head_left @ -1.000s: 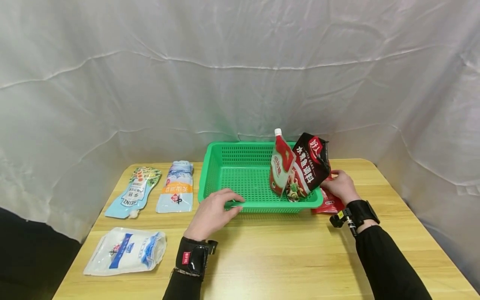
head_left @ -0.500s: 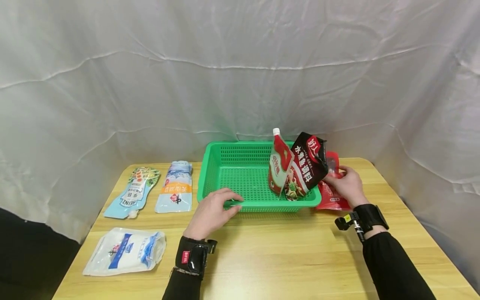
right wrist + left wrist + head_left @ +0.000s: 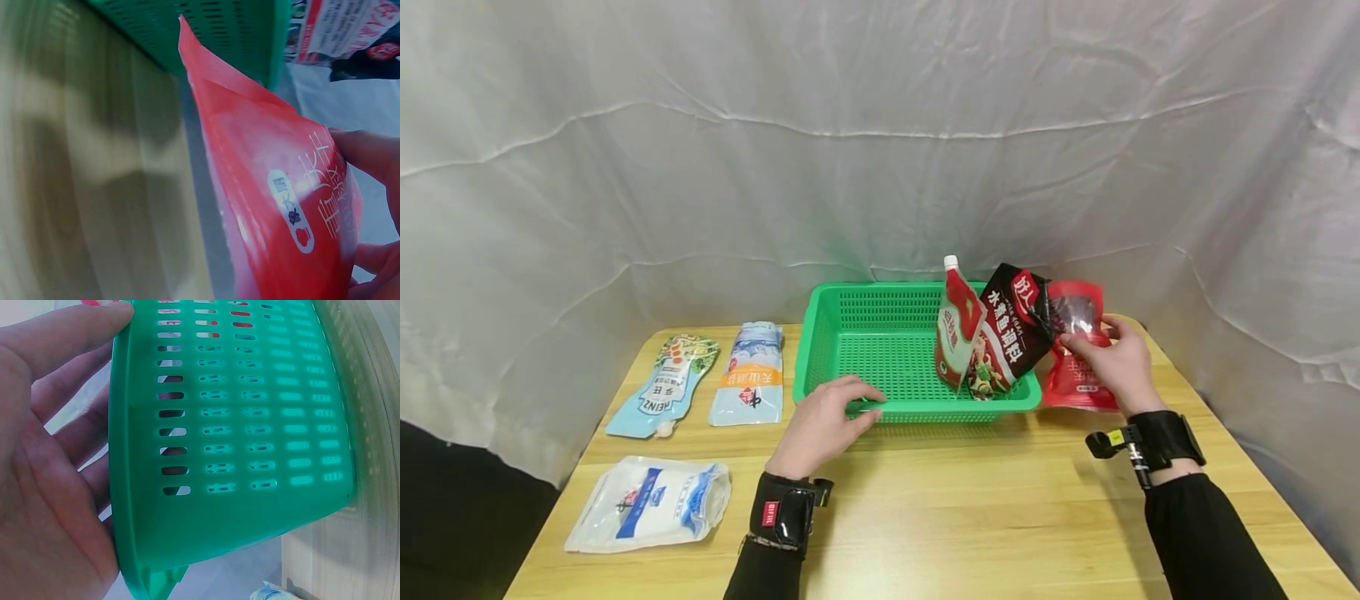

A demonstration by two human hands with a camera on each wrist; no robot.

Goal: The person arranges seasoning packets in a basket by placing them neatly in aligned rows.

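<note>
At the front left corner of the green basket [image 3: 947, 407], my left hand [image 3: 820, 425] pinches the rim, thumb outside and fingers within, as the left wrist view shows. To the right of the basket, my right hand [image 3: 1116, 362] grips a red plastic packet [image 3: 1078, 379] with a clear window near its top. In the right wrist view the packet [image 3: 281, 187] is held between thumb and fingers, clear of the table. Inside the basket's right end lean a red and white spouted pouch [image 3: 957, 337] with a white cap and a black seasoning bag [image 3: 1018, 325].
Left of the basket lie a light blue Heinz spouted pouch [image 3: 666, 387] and a blue, white and orange salt bag [image 3: 748, 375]. Nearer on the wooden table [image 3: 970, 517] is a white and blue bag [image 3: 651, 504]. A grey curtain [image 3: 865, 167] hangs behind and at both sides.
My right hand has drawn the red packet rightward and up, out from behind the black bag, so more of it shows. The left hand stays on the basket rim.
</note>
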